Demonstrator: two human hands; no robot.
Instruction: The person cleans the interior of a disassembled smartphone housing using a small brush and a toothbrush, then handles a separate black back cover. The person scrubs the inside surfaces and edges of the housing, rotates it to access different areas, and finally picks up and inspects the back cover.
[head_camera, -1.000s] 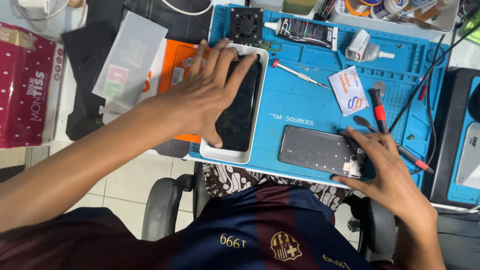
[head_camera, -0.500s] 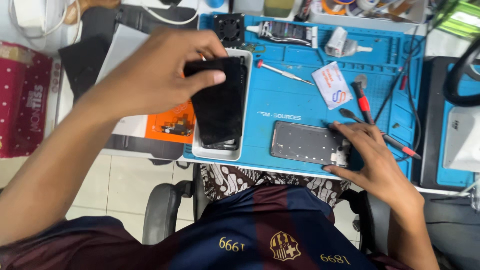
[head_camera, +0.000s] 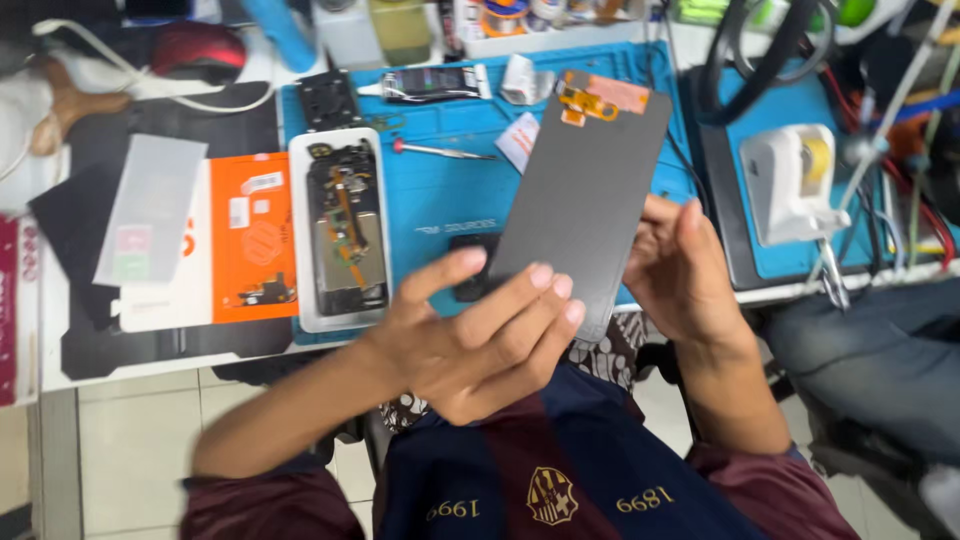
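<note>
Both hands hold a detached phone screen panel (head_camera: 590, 190) up over the blue work mat (head_camera: 450, 200), its grey back facing me and an orange flex strip at its top. My left hand (head_camera: 480, 335) grips the panel's lower left edge. My right hand (head_camera: 680, 270) supports its lower right edge. A white-framed opened phone body (head_camera: 340, 230), with its inner boards showing, lies on the mat's left side. A dark flat part (head_camera: 468, 272) lies on the mat, mostly hidden behind the panel and my left hand.
An orange and white box (head_camera: 235, 240) and a clear film sheet (head_camera: 150, 205) lie left of the mat. A red-handled tool (head_camera: 440, 151), a small card and a tube sit at the mat's back. A white tape dispenser (head_camera: 790, 180) stands on a second mat at right. Another person's leg (head_camera: 870, 340) is at right.
My left hand lifted the dark screen panel off the white phone body and carried it right. My right hand left the part on the mat and took the panel's other edge. The camera view shifted.
</note>
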